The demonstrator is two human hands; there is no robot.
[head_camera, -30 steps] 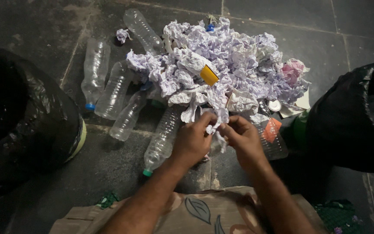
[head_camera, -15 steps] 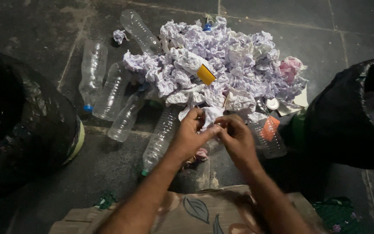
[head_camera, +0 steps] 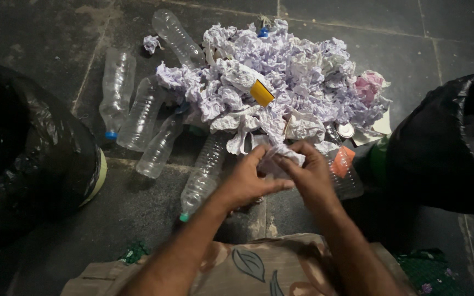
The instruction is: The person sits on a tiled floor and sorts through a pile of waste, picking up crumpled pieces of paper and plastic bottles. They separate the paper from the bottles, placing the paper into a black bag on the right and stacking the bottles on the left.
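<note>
My left hand [head_camera: 248,178] and right hand [head_camera: 309,176] pinch one crumpled paper scrap [head_camera: 280,156] together, fingers narrowed around it, a paper heap [head_camera: 281,82] lying at twelve o'clock.

Single head view, looking steeply down — close over floor [head_camera: 56,33]

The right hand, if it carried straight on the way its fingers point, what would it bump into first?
Probably the crumpled white paper scrap pinched between the right hand and left hand; depth is hard to judge.

Bare forearms; leaf-printed beige garment [head_camera: 248,266]
</note>
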